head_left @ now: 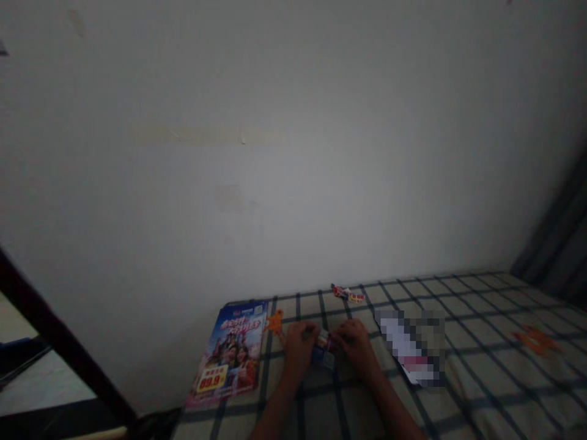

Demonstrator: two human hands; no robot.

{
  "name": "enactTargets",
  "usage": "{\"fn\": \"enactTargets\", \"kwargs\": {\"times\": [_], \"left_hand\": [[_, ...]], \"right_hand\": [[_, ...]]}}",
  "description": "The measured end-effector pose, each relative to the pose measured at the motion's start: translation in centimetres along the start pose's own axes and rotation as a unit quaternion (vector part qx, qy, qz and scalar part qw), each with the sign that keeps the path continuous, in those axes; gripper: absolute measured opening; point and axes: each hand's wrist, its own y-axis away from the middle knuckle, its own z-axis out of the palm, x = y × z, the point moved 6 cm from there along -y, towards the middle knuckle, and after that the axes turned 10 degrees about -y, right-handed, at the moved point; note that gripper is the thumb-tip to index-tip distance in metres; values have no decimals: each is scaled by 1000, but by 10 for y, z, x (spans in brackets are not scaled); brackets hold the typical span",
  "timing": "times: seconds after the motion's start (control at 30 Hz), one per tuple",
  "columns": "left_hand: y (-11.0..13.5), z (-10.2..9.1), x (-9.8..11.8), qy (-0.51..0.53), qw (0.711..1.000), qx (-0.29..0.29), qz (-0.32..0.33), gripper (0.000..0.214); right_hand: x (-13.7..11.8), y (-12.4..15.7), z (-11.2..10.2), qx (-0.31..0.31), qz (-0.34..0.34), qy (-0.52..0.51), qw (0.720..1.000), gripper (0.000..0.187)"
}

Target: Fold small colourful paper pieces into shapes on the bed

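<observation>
Between my two hands is a small piece of printed paper (324,357), mostly blue with pale and reddish parts, seemingly folded. My left hand (299,339) pinches its left upper edge with closed fingers. On the opposite side, my right hand (354,341) grips the right upper edge, fingers pressed together. The exact fold is too dark and small to make out. Left of my left hand lies a stack of colourful flyers (233,348) with a large price printed near the bottom.
A checked cloth (477,366) with orange figures covers the surface, which meets a pale wall (293,153). A crumpled or folded printed paper (348,294) lies near the wall. To the right rests a partly pixelated pale item (406,348). A dark bar (64,336) slants at left.
</observation>
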Motion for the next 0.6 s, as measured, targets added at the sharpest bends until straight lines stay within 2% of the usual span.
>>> {"fn": "enactTargets", "kwargs": {"times": [0.23,0.33,0.47,0.6], "left_hand": [[-1,3,-2,-10,1000,-14,6,23],[-1,2,0,-17,1000,-24,9,24],[2,0,7,-69,996,-42,37,37],[6,2,9,-132,987,-65,70,28]], "right_hand": [[3,-1,2,-19,-2,-1,1000,28],[5,-1,-2,-3,3,10,1000,30],[9,1,-9,46,32,71,996,24],[5,4,-7,41,45,142,988,16]]}}
